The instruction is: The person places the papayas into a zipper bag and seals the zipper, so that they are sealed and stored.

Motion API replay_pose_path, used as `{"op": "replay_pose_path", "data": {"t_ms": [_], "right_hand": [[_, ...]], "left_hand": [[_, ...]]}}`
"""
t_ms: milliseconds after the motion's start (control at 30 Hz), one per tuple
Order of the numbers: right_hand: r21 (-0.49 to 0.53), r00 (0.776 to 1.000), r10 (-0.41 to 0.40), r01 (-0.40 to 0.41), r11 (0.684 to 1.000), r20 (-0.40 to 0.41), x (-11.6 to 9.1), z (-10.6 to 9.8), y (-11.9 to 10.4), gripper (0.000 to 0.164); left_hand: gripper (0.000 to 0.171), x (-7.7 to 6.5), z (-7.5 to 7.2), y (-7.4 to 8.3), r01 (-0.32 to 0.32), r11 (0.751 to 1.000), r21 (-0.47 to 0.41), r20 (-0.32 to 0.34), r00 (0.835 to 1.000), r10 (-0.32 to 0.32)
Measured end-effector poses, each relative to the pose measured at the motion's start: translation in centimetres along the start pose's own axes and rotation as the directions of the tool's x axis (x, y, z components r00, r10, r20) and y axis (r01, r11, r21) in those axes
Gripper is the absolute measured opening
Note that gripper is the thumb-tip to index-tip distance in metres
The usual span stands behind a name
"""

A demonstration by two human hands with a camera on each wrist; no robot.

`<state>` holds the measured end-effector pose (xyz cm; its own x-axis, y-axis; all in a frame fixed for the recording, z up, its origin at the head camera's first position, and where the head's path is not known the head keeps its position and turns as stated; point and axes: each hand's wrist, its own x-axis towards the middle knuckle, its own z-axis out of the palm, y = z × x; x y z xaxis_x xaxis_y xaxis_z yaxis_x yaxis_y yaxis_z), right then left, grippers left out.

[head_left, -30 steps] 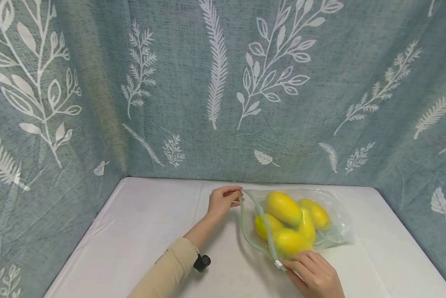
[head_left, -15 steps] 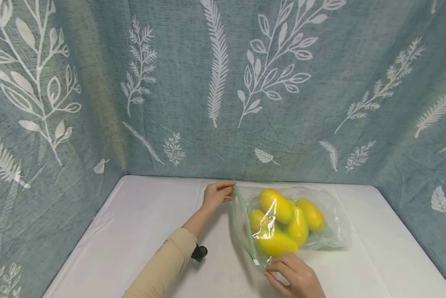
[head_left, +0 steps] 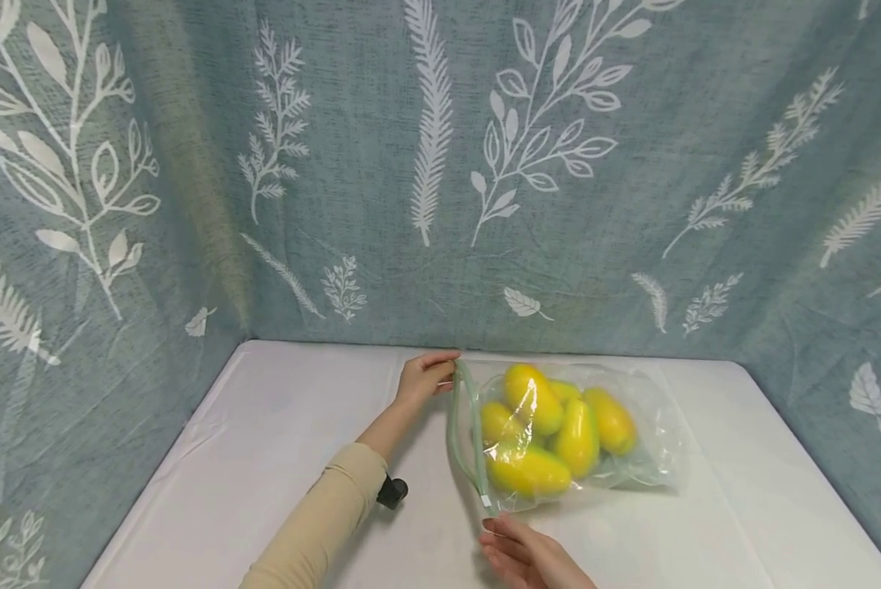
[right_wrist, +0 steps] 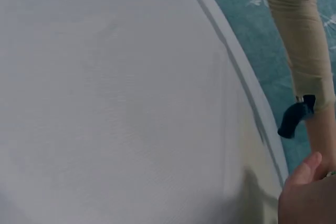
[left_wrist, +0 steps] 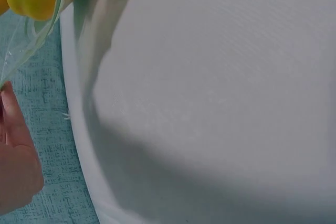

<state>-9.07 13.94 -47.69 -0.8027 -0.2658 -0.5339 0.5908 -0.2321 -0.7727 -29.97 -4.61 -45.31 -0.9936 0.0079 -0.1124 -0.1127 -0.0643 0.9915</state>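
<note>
A clear zip bag (head_left: 659,417) with a pale green zip strip lies on its side, holding several yellow mango-like fruits (head_left: 530,471). My left hand (head_left: 423,381) pinches the far corner of its mouth, its fingertips also on the bag's edge in the left wrist view. Near the opposite end of the strip sits a white slider (head_left: 486,501). Just below that slider, my right hand (head_left: 534,556) pinches the near corner between thumb and finger. The mouth's two edges stand apart between the hands. In the right wrist view only the thumb (right_wrist: 307,170) and part of that hand show.
A white cloth covers the table (head_left: 263,458). Blue-green curtains (head_left: 366,164) with white leaf prints hang behind and at both sides. A small black camera (head_left: 392,492) is strapped at the left wrist, by the beige sleeve (head_left: 330,507).
Both hands have moved left with the bag, the right hand farther and turned. The bag's mouth and the fruits have shifted left, and its near corner is drawn in line below the far one.
</note>
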Motion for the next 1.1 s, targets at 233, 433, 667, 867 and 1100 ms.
{"op": "replay_pose_path", "data": {"t_ms": [233,433,667,867,1100], "right_hand": [[0.19,0.999,-0.028,0.021,0.981,0.037,1.3,0.6,0.0,0.026],[0.189,0.997,-0.039,0.025,0.982,0.071,1.4,0.4,-0.2,0.019],[0.123,0.995,-0.071,0.062,0.99,0.069,1.5,0.2,-0.7,0.019],[0.093,0.991,-0.124,0.118,0.989,0.058,1.6,0.3,-0.7,0.017],[0.094,0.987,-0.155,0.152,0.984,0.035,1.5,0.5,-0.8,0.016]], "left_hand": [[0.036,-1.6,-1.1,0.0,-0.033,0.998,0.046,0.0,0.999,0.033],[0.027,-6.7,-2.1,0.1,-0.105,0.987,0.123,-0.081,0.99,0.115],[0.028,-13.8,-2.3,-1.6,0.023,0.994,0.105,0.178,0.983,-0.041],[0.027,-16.1,-1.6,-2.5,-0.002,0.974,0.226,0.325,0.943,-0.073],[0.029,-16.4,-0.7,-2.5,-0.065,0.966,0.251,0.352,0.936,-0.028]]}}
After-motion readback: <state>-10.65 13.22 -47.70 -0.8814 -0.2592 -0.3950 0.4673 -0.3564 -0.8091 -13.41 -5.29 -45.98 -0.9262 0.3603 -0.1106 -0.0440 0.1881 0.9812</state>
